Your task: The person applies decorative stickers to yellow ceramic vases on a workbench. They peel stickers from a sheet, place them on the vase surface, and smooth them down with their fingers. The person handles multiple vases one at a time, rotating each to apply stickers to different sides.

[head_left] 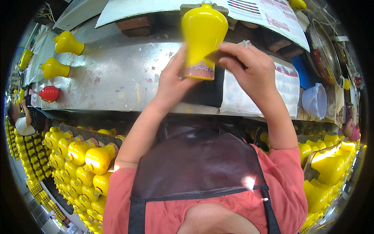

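My left hand (173, 80) grips a glossy yellow vase (203, 37) near its patterned foot band, holding it above a metal workbench (117, 78). My right hand (249, 70) touches the vase's lower right side, with fingers pinched on a small dark piece against it. A black pad (208, 91) lies on the bench under the vase.
Two yellow vases (62, 54) and a red one (50, 93) lie on the bench's left. Many yellow vases fill crates at lower left (83, 160) and lower right (327, 167). Printed sheets (284, 85), a pale plastic cup (315, 100) and a round pan (325, 50) sit right. Another person (23, 123) is at far left.
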Available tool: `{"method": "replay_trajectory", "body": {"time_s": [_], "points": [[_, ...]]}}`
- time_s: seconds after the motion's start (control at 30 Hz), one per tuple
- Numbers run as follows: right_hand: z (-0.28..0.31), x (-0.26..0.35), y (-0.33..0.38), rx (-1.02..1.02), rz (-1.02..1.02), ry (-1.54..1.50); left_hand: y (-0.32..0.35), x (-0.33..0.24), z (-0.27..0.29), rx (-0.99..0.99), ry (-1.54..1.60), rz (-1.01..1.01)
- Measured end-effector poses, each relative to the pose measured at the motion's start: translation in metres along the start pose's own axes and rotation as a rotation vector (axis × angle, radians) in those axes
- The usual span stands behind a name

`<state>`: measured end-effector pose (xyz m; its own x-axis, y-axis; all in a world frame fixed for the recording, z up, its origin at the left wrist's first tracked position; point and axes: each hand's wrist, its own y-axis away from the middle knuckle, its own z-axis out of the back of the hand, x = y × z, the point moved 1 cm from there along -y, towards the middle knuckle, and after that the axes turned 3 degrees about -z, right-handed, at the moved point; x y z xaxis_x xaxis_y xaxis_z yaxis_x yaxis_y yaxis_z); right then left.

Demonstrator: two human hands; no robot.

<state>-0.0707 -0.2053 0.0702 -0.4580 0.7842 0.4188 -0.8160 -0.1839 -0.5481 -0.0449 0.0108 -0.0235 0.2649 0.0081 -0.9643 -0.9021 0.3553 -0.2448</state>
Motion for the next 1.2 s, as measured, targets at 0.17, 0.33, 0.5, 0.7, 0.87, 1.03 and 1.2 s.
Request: {"method": "replay_trajectory", "body": {"time_s": [0.17,0.33,0.5,0.7,0.87,1.03,1.2], "points": [[0.003,0.0,-0.001,0.086,-0.04,-0.026,0.003,-0.012,-0.004,0.007,0.385,0.101],[0.001,0.0,-0.001,0.137,-0.111,-0.313,0.002,-0.024,-0.004,-0.009,0.444,0.126],[-0.004,-0.003,0.002,0.013,-0.213,-0.267,0.002,-0.031,-0.004,-0.026,0.464,0.117],[-0.019,-0.006,0.005,-0.064,-0.295,-0.426,0.003,-0.033,-0.008,-0.05,0.477,0.134],[-0.016,0.012,0.015,-0.28,-0.15,-0.218,0.003,-0.028,-0.01,-0.066,0.391,0.114],[-0.006,0.037,0.041,-0.122,0.257,-0.164,0.005,-0.018,-0.012,-0.086,0.313,0.091],[-0.007,0.029,0.04,-0.106,0.017,0.054,0.007,-0.011,-0.011,-0.083,0.094,0.037]]}}
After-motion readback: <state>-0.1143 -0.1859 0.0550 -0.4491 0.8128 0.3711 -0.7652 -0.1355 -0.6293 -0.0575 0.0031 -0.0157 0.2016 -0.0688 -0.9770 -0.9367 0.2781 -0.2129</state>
